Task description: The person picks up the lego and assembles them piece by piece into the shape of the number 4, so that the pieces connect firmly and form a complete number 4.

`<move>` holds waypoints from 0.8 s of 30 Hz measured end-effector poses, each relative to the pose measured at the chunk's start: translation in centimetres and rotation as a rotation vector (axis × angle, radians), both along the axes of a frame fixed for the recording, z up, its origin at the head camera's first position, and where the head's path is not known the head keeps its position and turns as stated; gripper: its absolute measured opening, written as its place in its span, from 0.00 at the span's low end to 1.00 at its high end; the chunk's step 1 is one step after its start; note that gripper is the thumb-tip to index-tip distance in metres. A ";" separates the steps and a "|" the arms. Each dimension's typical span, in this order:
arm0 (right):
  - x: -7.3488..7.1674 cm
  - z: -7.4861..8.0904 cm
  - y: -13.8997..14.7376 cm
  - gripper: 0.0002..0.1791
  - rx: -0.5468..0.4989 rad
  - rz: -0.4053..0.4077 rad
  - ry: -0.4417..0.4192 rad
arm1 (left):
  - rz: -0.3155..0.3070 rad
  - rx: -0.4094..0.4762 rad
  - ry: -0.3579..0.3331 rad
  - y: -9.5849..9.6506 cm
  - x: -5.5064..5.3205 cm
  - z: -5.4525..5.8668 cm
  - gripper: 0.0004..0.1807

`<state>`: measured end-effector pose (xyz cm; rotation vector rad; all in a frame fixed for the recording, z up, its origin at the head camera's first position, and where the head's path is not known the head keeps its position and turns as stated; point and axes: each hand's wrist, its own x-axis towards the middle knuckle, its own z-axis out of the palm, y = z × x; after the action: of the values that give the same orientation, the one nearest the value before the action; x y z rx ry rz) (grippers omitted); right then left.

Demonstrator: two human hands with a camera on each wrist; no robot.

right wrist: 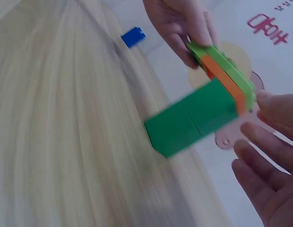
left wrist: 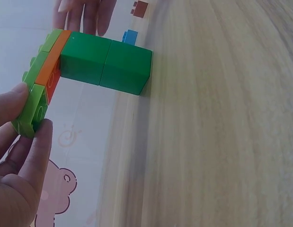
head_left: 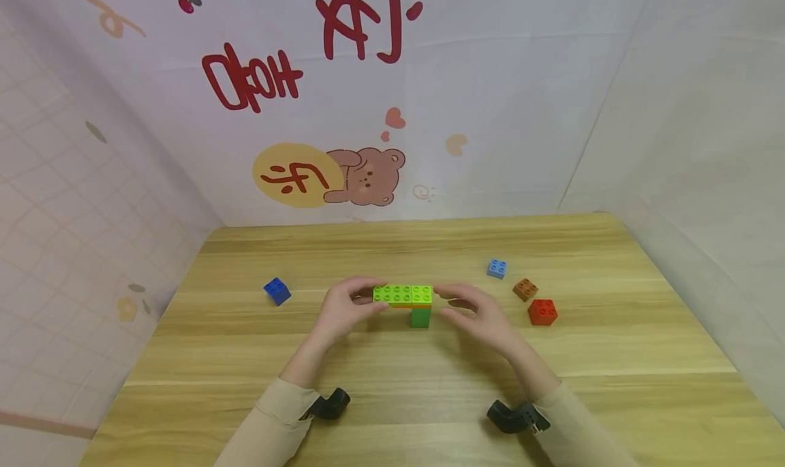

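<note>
A small structure of toy building bricks stands on the table, with two stacked dark green bricks at its base. Above them sits a thin orange brick, topped by a lime green layer that overhangs to the left. My left hand pinches the overhanging left end of that layer between thumb and fingers. Beside the right end is my right hand, its fingers spread and gently bent, holding nothing. In the right wrist view its thumb is very close to the lime edge; contact is unclear.
A dark blue brick lies on the wooden table at the left. To the right are a light blue brick, a brown brick and a red brick. A printed cloth hangs behind the table.
</note>
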<state>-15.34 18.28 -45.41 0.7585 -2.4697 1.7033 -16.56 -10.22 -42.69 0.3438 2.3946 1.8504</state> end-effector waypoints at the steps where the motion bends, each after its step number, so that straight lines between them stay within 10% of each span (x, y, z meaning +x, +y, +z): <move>1: 0.1 0.0 0.5 0.20 0.013 -0.003 0.003 | 0.001 -0.001 0.000 0.0 0.0 0.0 0.20; 24: 2.1 1.0 11.8 0.28 0.199 -0.109 0.187 | 0.004 0.000 -0.006 0.1 0.0 0.0 0.20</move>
<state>-13.26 30.08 -44.41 0.7460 -2.5226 1.3015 -16.54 -10.10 -42.67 0.3339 2.3926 1.8505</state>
